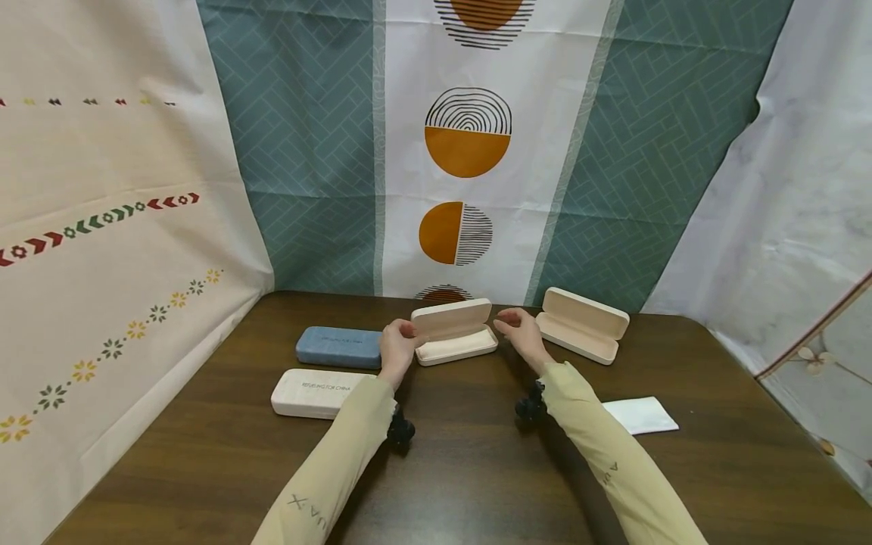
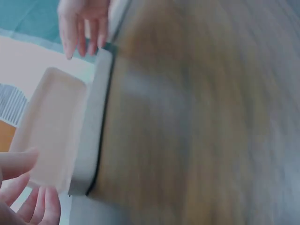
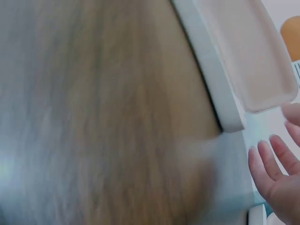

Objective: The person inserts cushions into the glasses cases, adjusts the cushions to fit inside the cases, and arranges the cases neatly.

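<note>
The left hand is relaxed, thumb apart from fingers, at the left end of an open cream case; whether it touches the lid is unclear. The right hand, fingers loose and grasping nothing, hovers just beside the other end. The case stands on the surface, a white cloth inside, between a blue case and another open case.
</note>
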Available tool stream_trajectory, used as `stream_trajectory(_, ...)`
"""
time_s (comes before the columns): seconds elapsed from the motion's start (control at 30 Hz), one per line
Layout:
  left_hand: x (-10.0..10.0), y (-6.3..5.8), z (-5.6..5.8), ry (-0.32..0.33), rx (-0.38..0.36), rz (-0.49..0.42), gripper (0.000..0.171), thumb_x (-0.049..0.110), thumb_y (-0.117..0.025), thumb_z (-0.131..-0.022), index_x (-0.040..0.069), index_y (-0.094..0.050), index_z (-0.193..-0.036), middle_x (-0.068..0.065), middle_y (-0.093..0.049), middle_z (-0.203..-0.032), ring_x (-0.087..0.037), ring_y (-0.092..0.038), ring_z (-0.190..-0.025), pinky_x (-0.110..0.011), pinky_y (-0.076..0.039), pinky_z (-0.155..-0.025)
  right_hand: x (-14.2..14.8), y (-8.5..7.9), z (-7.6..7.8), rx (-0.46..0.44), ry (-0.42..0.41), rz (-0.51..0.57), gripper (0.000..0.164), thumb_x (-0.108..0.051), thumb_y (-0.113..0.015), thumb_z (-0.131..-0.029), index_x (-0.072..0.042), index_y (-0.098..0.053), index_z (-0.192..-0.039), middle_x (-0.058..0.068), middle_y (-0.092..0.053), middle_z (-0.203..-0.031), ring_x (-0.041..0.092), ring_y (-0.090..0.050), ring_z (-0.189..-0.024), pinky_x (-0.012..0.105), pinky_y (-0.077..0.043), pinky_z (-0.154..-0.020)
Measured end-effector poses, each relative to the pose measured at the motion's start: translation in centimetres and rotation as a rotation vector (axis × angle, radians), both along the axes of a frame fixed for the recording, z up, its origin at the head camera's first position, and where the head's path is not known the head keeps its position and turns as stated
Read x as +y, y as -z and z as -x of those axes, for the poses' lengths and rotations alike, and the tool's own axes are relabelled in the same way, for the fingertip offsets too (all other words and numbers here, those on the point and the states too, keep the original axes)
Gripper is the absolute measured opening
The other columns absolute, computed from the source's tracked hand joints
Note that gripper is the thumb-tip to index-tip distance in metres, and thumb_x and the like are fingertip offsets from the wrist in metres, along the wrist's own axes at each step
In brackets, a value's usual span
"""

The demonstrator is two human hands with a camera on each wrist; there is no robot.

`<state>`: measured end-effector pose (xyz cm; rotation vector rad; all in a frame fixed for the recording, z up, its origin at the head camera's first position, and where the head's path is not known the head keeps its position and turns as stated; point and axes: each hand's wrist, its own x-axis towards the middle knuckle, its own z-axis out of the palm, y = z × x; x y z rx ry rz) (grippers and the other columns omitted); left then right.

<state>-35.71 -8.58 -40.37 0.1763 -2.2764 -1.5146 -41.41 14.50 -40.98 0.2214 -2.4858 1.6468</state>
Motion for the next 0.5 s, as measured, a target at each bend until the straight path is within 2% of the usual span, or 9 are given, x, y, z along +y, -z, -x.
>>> stream_trajectory(0.13,1.0,-0.5,-0.3,-0.076,0.022,-0.154,0.041,0.011,-0.074,-0.076,-0.005,-0.047,-0.102,-0.022,-0.049,-0.098,-0.032,-0.045,-0.088,-0.042,-0.038,-0.074,-0.7,-0.2,-0.1,-0.051,0.033,0.158,0.047,-0.026,-0.06,-0.089,0.001,-0.044,-0.124,0.02,-0.047,-0.114,0.031,-0.048,-0.103,0.041,-0.043,-0.081)
stream_trajectory(0.27,2.0,-0.3,-0.2,-0.083,0.001,-0.234,0.056,0.021,-0.071,-0.08,-0.003,-0.039,-0.119,-0.023,-0.038,-0.115,-0.033,-0.036,-0.103,-0.043,-0.033,-0.086,-1.5,-0.2,-0.3,-0.096,0.024,0.243,0.062,-0.036,-0.056,-0.089,-0.003,-0.032,-0.136,0.021,-0.04,-0.124,0.031,-0.041,-0.112,0.045,-0.037,-0.087)
stream_trajectory(0.4,2.7,-0.1,-0.1,-0.082,-0.024,-0.258,0.065,0.029,-0.067,-0.083,-0.002,-0.036,-0.13,-0.023,-0.033,-0.127,-0.035,-0.031,-0.117,-0.044,-0.027,-0.095,-2.3,0.0,-0.2,-0.099,0.009,0.265,0.066,-0.042,-0.052,-0.09,-0.005,-0.029,-0.139,0.02,-0.036,-0.13,0.03,-0.036,-0.118,0.046,-0.031,-0.093)
stream_trajectory(0.5,3.1,0.1,0.0,-0.087,-0.02,-0.292,0.063,0.031,-0.065,-0.084,-0.003,-0.038,-0.13,-0.023,-0.035,-0.127,-0.034,-0.032,-0.118,-0.044,-0.026,-0.096,-2.9,0.3,-0.3,-0.07,0.013,0.253,0.069,-0.049,-0.05,-0.088,-0.007,-0.03,-0.139,0.018,-0.037,-0.131,0.029,-0.036,-0.119,0.044,-0.03,-0.094)
